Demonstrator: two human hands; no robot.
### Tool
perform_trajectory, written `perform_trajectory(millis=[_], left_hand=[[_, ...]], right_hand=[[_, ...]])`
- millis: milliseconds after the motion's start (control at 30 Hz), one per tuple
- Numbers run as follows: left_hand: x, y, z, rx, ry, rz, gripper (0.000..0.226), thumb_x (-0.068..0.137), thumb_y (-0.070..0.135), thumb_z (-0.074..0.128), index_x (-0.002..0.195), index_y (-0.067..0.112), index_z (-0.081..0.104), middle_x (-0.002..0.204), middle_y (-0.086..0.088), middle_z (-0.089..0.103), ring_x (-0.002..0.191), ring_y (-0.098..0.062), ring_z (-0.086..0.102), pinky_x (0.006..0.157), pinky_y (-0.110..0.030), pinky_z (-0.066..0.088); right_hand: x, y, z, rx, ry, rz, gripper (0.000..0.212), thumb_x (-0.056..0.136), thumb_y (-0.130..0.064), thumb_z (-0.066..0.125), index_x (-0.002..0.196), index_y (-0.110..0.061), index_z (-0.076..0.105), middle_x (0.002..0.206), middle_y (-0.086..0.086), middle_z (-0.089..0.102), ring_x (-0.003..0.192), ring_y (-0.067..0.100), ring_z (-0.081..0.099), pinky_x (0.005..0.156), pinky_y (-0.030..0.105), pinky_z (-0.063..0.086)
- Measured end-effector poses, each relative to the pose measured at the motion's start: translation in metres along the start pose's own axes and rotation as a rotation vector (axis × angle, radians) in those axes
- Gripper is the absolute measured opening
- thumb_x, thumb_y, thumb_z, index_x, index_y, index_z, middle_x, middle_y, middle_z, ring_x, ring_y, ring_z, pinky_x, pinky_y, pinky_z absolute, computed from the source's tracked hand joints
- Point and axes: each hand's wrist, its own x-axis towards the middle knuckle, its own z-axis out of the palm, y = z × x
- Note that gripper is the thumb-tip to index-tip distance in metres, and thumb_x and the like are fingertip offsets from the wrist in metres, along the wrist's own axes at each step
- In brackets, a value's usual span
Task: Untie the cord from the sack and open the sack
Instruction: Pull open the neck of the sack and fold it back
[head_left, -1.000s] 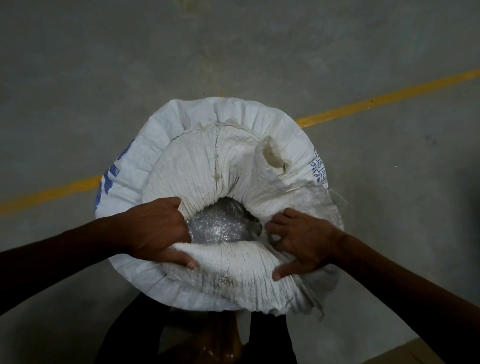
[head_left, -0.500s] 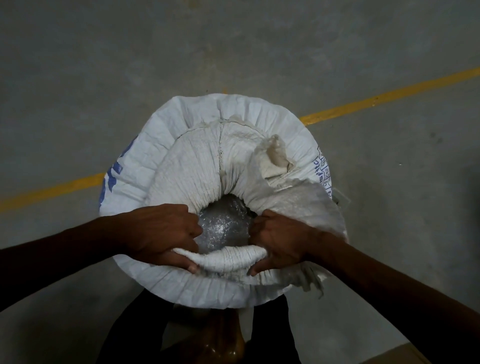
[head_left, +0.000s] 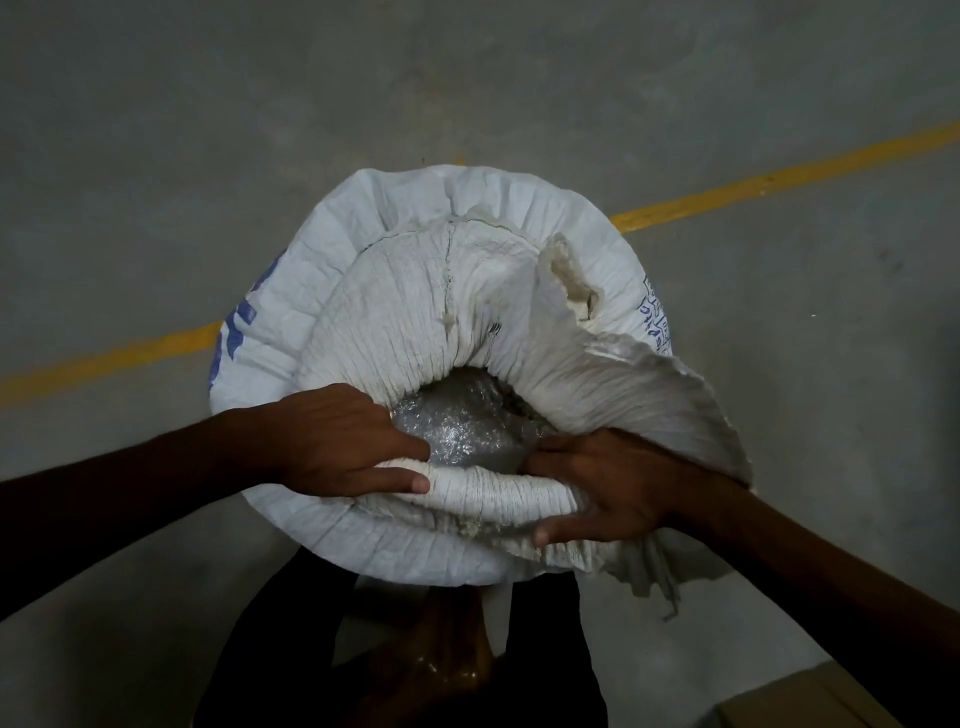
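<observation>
Evidently the untying step is finished: no cord is visible anywhere on the sack (head_left: 363, 291), and the work in hand is widening the mouth. Nearest the wearer, both hands grip the rolled near lip (head_left: 493, 491) of the mouth. The left hand (head_left: 343, 441) comes in from the left with a straight forearm, thumb laid along the outside of the roll and fingers (head_left: 402, 436) curled over it into the opening, closed on the fabric. The right hand (head_left: 618, 486) enters from the lower right, wrist bent, thumb pressed under the roll and fingers tucked inside, likewise closed on the fabric. Just beyond the fingertips, a crinkled clear plastic liner (head_left: 462, 431) shows through the partly open mouth. Beyond that, the far lip is gathered in pleats, and a loose flap (head_left: 649, 395) stands up past the right knuckles. The sack stands upright on a concrete floor (head_left: 208, 130), with a yellow line (head_left: 779, 182) crossing behind it. In judgement, the next move calls for drawing the hands apart and rolling the lip outward and down, evenly, so the mouth does not collapse.
</observation>
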Motion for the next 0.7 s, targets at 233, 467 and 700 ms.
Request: perform_trajectory(millis=[233,467,700], left_hand=[[0.026,-0.003,-0.013,-0.303,-0.103,-0.358,0.093,0.082,0.097,0.003,0.139,0.047,0.057,0.137,0.019,0.065,0.122,-0.002,0.060,0.107,-0.030,0.044],[0.026,-0.013,-0.018,-0.361,0.010,-0.487,0.094,0.083,0.099,0.017,0.165,0.052,0.012,0.170,0.015,0.035,0.151,-0.010,0.040,0.123,-0.033,0.033],[0.021,-0.022,-0.018,-0.424,0.208,-0.619,0.111,0.075,0.105,0.021,0.167,0.049,-0.006,0.172,0.005,0.032,0.154,-0.016,0.038,0.122,-0.032,0.031]], right_hand=[[0.018,-0.003,-0.004,0.229,0.190,0.317,0.074,0.105,-0.067,0.037,0.168,-0.039,0.010,0.153,0.005,0.061,0.138,0.028,0.060,0.114,0.033,0.046],[0.025,0.000,-0.008,0.293,0.303,0.435,0.094,0.097,-0.066,0.045,0.167,-0.039,-0.010,0.162,0.008,0.050,0.130,0.035,0.064,0.102,0.027,0.040],[0.023,0.000,-0.023,0.402,0.535,0.433,0.092,0.097,-0.051,0.055,0.168,-0.033,0.000,0.165,0.005,0.044,0.148,0.021,0.046,0.113,0.040,0.049]])
